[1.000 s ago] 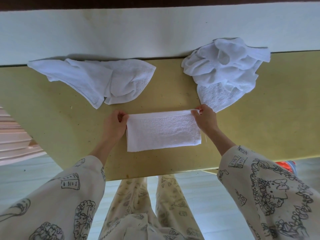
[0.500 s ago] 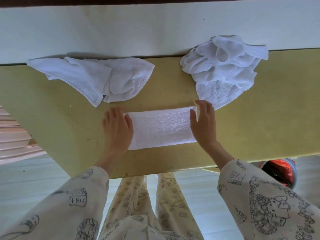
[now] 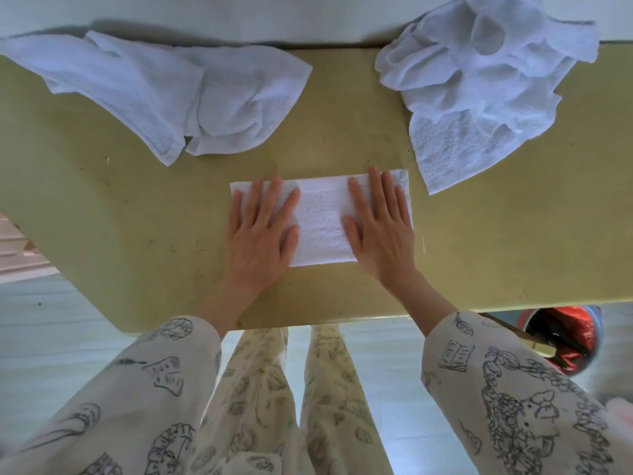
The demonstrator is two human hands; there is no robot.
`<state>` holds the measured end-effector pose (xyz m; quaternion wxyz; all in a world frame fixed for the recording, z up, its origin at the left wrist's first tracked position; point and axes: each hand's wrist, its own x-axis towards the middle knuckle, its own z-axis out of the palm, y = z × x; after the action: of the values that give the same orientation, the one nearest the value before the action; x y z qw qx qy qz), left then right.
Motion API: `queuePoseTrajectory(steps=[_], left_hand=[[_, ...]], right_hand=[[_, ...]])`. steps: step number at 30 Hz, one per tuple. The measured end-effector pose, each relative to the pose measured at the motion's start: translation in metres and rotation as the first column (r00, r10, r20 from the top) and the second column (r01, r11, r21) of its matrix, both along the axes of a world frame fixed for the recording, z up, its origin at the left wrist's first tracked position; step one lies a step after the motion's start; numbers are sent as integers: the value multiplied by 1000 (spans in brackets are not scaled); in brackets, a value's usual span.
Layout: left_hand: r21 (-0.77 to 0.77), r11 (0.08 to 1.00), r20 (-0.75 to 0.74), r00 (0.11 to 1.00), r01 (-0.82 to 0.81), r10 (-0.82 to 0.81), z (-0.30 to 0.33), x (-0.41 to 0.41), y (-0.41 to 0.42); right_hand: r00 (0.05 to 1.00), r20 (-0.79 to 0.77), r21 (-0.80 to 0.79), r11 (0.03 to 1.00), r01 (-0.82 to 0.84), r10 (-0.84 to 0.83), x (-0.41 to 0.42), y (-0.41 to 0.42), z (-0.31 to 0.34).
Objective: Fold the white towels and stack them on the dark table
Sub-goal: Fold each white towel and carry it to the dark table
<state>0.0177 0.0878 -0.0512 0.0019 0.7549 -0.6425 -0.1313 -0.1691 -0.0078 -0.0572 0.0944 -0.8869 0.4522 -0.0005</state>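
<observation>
A folded white towel (image 3: 320, 219) lies flat as a rectangle on the yellow-green table (image 3: 137, 217), near its front edge. My left hand (image 3: 262, 231) rests palm down on the towel's left part, fingers spread. My right hand (image 3: 380, 228) presses flat on its right part, fingers apart. Neither hand grips anything. A loose white towel (image 3: 164, 97) sprawls at the back left. A crumpled heap of white towels (image 3: 479, 77) sits at the back right, one corner hanging toward the folded towel.
A pale wall (image 3: 239, 15) runs along the table's far edge. A red and blue bin (image 3: 568, 337) stands on the light floor under the table's right front. My patterned sleeves and trousers fill the lower view.
My hands let go of the towel's far corners, then slid inward from its side edges onto its top, now pressing flat. The view moved closer to the table.
</observation>
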Motion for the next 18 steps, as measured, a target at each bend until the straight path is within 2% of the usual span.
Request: queuePoseTrajectory(steps=[4, 6, 8, 10, 12, 15, 18], left_hand=[[20, 997, -9, 997, -74, 74, 1, 22, 14], [5, 996, -63, 994, -88, 88, 3, 28, 17], [-47, 981, -145, 973, -189, 181, 6, 32, 19], [-111, 913, -220, 905, -393, 363, 13, 32, 21], [-148, 785, -243, 792, -601, 560, 24, 26, 18], [55, 616, -235, 589, -786, 773, 36, 11, 5], [177, 581, -222, 543, -795, 810, 42, 1, -5]], right_hand=[[999, -47, -12, 1000, 16, -16, -1, -1, -2], [998, -62, -13, 1000, 23, -24, 0, 0, -1], [997, -74, -8, 1000, 27, -27, 1, 0, 0], [996, -88, 5, 1000, 31, -31, 2, 0, 1], [995, -95, 14, 999, 35, -34, 2, 0, 1], [995, -90, 21, 999, 37, -35, 2, 1, 3], [995, -91, 20, 999, 35, -33, 2, 1, 3]])
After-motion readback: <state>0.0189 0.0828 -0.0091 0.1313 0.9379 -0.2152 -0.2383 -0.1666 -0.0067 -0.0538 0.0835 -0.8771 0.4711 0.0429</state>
